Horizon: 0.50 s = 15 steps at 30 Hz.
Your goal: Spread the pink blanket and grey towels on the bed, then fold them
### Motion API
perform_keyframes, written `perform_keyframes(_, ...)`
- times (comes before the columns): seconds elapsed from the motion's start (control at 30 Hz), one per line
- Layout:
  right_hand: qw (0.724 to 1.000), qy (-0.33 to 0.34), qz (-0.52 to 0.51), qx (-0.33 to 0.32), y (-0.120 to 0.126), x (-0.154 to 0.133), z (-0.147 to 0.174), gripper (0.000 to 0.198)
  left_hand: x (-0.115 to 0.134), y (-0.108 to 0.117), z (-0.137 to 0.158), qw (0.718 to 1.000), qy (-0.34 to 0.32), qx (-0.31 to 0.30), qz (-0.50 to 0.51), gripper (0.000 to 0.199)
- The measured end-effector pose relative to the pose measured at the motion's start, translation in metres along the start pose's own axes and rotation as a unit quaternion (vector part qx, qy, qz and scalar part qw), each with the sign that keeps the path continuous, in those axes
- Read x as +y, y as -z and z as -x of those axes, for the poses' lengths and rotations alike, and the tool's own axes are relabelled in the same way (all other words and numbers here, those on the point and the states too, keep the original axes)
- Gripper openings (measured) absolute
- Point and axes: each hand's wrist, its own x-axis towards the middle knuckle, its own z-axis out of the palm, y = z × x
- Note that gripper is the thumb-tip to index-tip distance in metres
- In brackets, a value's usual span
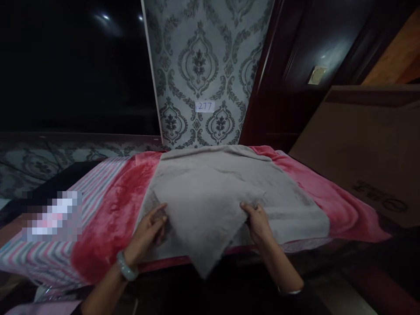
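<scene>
Pinching the gray cloth (206,210) by its right side with the right hand (259,221); can't tell if gripping or just touching its left side with the left hand (147,227). Held over the gray blanket (285,188) on top of the red blanket (111,214), pointing corner-down past the near edge. Could probably slide off the front if let go unevenly, or bunch up if dragged. Really hard to trace the cloth's far edge, gray on gray. Too dark below, pixelated at far left.
</scene>
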Motion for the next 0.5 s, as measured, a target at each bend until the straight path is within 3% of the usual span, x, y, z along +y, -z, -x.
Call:
perform_keyframes(0.13, 0.999, -0.03, -0.01, 0.032, 0.028, 0.018, -0.011, 0.048, 0.019, -0.012, -0.029, 0.973, -0.145, 0.017, -0.177, 0.062)
perform_keyframes(0.23, 0.999, -0.015, -0.007, 0.033, 0.031, 0.032, -0.011, 0.058, 0.04, -0.031, -0.079, 0.911, -0.239, -0.01, -0.336, 0.058)
perform_keyframes(0.37, 0.999, -0.003, 0.031, 0.03, 0.032, 0.04, -0.013, 0.067, 0.05, -0.057, -0.142, 0.834, -0.148, -0.041, -0.531, 0.061)
perform_keyframes(0.5, 0.999, 0.003, 0.043, 0.032, 0.037, 0.041, -0.014, 0.073, 0.039, -0.07, -0.171, 0.822, -0.108, -0.029, -0.558, 0.064)
